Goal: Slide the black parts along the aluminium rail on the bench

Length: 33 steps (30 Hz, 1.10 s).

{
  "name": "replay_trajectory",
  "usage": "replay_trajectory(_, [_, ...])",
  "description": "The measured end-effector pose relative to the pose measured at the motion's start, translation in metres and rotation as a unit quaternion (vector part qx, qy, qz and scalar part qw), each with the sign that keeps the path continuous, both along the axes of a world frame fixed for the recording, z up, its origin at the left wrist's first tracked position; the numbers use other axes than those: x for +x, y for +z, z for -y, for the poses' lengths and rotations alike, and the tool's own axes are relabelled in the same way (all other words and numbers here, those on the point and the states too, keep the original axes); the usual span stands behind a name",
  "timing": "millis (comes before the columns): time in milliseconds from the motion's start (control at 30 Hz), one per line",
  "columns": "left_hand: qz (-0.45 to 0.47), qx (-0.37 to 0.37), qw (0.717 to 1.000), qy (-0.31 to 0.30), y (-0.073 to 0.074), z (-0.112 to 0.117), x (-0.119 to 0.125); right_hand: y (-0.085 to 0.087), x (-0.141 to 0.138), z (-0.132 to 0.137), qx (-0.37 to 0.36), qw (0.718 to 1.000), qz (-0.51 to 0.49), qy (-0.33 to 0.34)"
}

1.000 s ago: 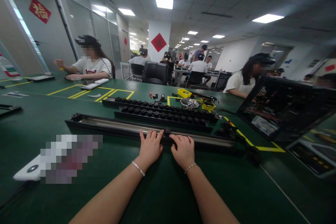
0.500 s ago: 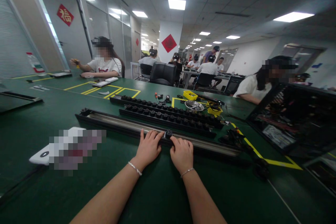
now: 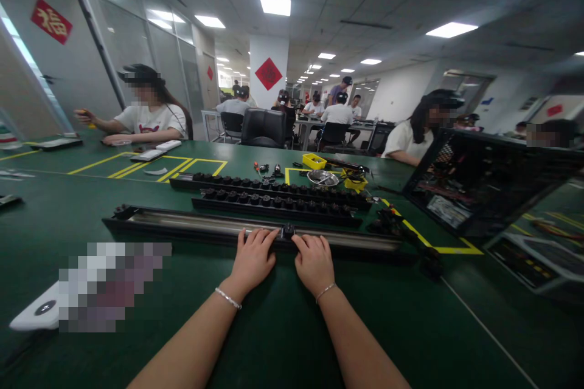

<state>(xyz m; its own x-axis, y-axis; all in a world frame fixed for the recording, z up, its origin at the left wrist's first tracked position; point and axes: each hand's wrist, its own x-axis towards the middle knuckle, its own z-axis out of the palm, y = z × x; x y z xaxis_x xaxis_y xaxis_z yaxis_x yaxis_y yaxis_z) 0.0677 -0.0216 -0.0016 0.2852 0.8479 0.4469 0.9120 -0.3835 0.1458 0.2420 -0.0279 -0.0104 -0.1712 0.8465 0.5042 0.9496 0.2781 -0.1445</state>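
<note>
A long black channel [image 3: 173, 226] with a bright metal inside lies across the green table in front of me. Near its middle sits one small black socket-like piece [image 3: 288, 231]. My left hand [image 3: 253, 256] is on the channel's near wall, its fingers bent over the edge and the index fingertip just left of the small piece. To the right of that piece, my right hand [image 3: 314, 260] grips the same wall, index fingertip close to the piece. Both thumbs are mostly hidden. Behind lie two black strips [image 3: 274, 209] carrying rows of round black parts.
At left lies a partly blurred white device [image 3: 34, 313]. Yellow bins [image 3: 314, 161], a metal dish [image 3: 323, 178] and cables [image 3: 390, 222] lie beyond the strips. An open computer case [image 3: 483, 185] and a boxy unit [image 3: 538, 264] stand at right. Co-workers sit across the table.
My view has turned to the right, so the surroundings shift left and the boxy unit shows more. Both hands keep their places on the channel, beside the small black piece.
</note>
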Motion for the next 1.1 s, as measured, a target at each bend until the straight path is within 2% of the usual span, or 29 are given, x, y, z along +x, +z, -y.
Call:
replay_trajectory(533, [0.035, 0.006, 0.999, -0.001, -0.0024, -0.0054, 0.0007, 0.0005, 0.0009, -0.0013, 0.002, 1.0, -0.018, -0.006])
replay_trajectory(1100, [0.053, 0.022, 0.998, -0.01, -0.0042, -0.0072, 0.0007, 0.0033, 0.0083, 0.0019, -0.001, 0.999, -0.016, -0.052])
